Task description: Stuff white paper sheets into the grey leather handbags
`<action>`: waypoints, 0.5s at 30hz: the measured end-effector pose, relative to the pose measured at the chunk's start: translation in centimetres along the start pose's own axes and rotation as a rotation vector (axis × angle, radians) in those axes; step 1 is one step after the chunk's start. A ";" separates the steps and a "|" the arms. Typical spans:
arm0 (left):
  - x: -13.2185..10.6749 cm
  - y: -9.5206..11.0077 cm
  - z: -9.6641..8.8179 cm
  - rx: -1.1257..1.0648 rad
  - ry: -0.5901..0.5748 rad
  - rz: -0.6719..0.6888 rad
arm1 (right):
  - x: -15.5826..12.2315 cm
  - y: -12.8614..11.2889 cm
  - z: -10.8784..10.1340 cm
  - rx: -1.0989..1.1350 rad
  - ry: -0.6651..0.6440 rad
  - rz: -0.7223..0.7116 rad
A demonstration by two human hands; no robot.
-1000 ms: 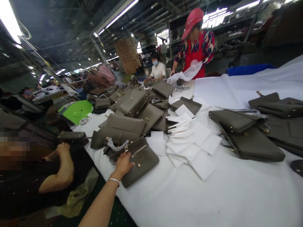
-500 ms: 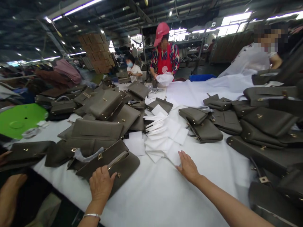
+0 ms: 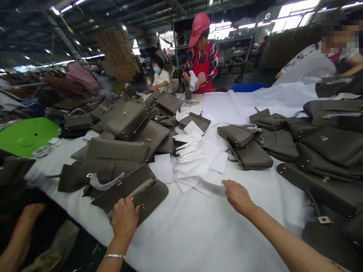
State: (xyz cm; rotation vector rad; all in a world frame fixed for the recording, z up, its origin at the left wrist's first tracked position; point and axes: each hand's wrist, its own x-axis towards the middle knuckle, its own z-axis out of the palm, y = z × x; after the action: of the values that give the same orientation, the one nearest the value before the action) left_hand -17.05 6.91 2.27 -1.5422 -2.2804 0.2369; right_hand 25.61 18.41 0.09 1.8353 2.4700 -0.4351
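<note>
My left hand (image 3: 124,216), with a silver bangle at its wrist, grips the near edge of a dark olive handbag (image 3: 154,194). That bag lies on its side with its zipped opening partly showing. My right hand (image 3: 237,196) pinches the edge of a thin white sheet (image 3: 214,181), which rises slightly from a fanned stack of white sheets (image 3: 195,162). The stack sits mid-table, between the heaps of bags. Clear wrap covers the handle (image 3: 106,183) of the bag beside my left hand.
More handbags pile up at left (image 3: 119,151) and right (image 3: 323,151) on the white-covered table (image 3: 204,234). A co-worker in a red cap and apron (image 3: 202,64) stands across the table. Another person's arm (image 3: 21,234) is at lower left. A green disc (image 3: 27,136) lies at far left.
My right hand has moved right and its fingers have closed on a sheet's edge, drawing it from the stack. My left hand stays on the bag. The neighbour's bag at left has shifted away.
</note>
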 end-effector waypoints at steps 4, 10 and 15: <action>-1.5 0.2 -0.1 0.014 0.030 0.039 | -5.6 6.1 0.1 0.509 0.212 0.122; -1.7 0.8 -0.9 -0.102 -0.286 -0.006 | -15.0 6.2 4.0 1.213 -0.056 0.247; -1.8 2.0 -3.5 -0.185 -0.351 0.217 | -18.1 2.4 3.5 1.475 -0.329 0.199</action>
State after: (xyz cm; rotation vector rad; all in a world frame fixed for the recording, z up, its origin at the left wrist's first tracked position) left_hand -13.34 5.79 4.36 -1.9815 -2.4503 0.3923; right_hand 32.90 1.27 -0.26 1.8450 1.6046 -2.7092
